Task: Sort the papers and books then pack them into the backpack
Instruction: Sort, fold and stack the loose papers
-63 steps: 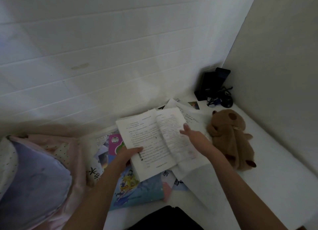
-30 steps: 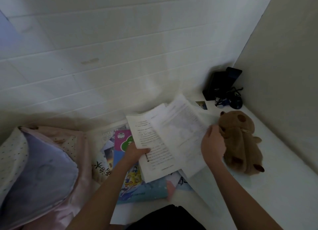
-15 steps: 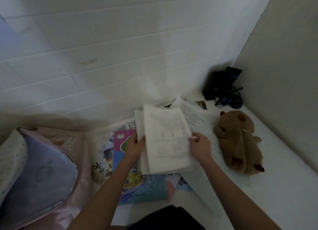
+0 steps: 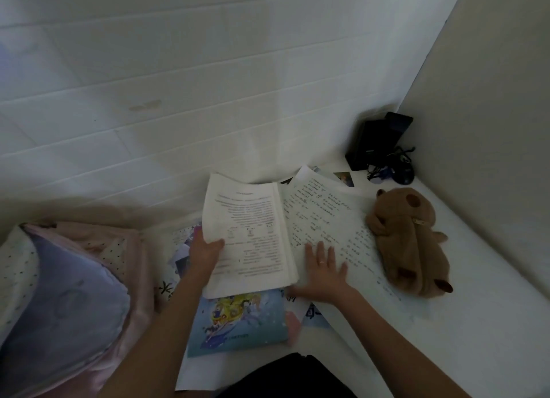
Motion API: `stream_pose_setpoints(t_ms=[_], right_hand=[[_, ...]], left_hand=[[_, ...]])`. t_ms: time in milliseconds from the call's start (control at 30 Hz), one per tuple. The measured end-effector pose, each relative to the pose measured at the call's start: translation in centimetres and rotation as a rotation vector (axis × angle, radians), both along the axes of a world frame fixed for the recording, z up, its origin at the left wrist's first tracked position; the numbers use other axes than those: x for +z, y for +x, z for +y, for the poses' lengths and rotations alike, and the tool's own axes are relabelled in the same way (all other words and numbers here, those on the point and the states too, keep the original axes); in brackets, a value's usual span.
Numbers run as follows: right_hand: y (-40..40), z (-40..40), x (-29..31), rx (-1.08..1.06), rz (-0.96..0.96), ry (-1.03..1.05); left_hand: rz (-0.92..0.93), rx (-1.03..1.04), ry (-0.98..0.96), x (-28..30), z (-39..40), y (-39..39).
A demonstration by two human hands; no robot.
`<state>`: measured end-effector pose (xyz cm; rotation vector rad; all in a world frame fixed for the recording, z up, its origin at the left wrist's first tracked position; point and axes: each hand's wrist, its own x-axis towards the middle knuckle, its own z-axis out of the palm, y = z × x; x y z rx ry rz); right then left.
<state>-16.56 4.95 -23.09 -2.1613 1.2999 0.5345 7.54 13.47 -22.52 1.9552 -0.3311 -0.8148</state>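
Hands [image 4: 205, 249] on printed paper stack [image 4: 250, 237]

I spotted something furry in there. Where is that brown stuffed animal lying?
In the head view the brown stuffed animal lies on the white surface at right, beside the handwritten sheet under the right hand, in front of the black devices in the corner.

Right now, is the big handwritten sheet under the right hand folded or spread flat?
Spread flat: the handwritten sheet lies open on the white surface, the right hand pressing it with straight fingers.
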Motion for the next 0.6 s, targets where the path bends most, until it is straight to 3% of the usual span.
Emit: stream_pose_setpoints(t_ms=[100,267,467,600], right_hand=[[0.8,0.8,-0.3,0.011,0.038,-0.039],[0.1,-1.1,1.1,0.003,-0.078,-0.096],[-0.6,-3.9,7.1,-0.377,-0.22,-0.514],[-0.8,-4.9,10.1,-0.455,-0.349,-0.697]], left_hand=[[0.006,-0.067,0.002,-0.8,1.2,0.9],[0.009,-0.042,-0.018,-1.0,1.9,0.6],[-0.064,-0.101,-0.025,-0.5,2.3,0.5],[-0.089,-0.12,0.047,-0.3,1.6,-0.5]])
